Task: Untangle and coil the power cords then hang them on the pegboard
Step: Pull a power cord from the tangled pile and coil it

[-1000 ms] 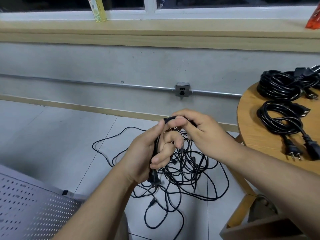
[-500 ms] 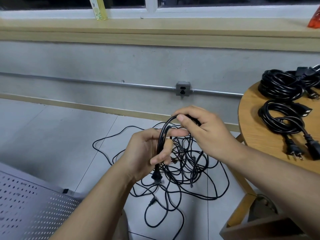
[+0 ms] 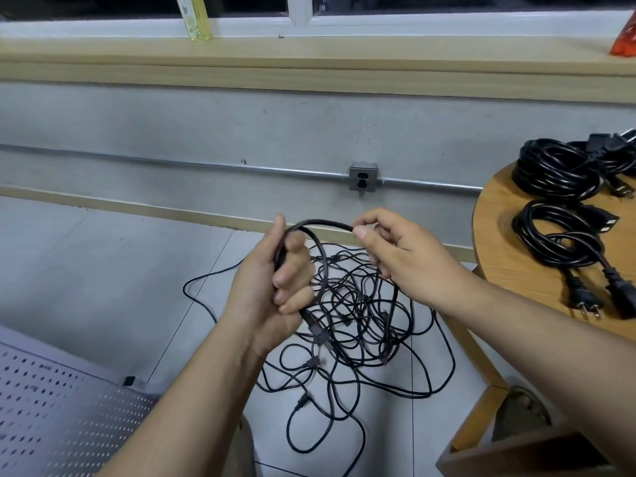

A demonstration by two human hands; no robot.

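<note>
A black power cord (image 3: 321,223) arcs between my two hands above the floor. My left hand (image 3: 275,287) grips the cord near its plug end, fingers curled round it, and the plug hangs just below the fist. My right hand (image 3: 395,249) pinches the cord between thumb and forefinger at the right end of the arc. Below them a tangle of thin black cords (image 3: 361,325) lies spread on the tiled floor. The white pegboard (image 3: 58,407) lies flat at the lower left.
A round wooden table (image 3: 509,266) stands at the right with two coiled black cords, one (image 3: 564,235) in front and a bigger bundle (image 3: 557,170) behind. A wall socket (image 3: 363,176) sits on a metal conduit. A window ledge runs along the top.
My right hand has moved right and away from the left, drawing the cord out into a wider arc. My left hand has kept its grip near the plug.
</note>
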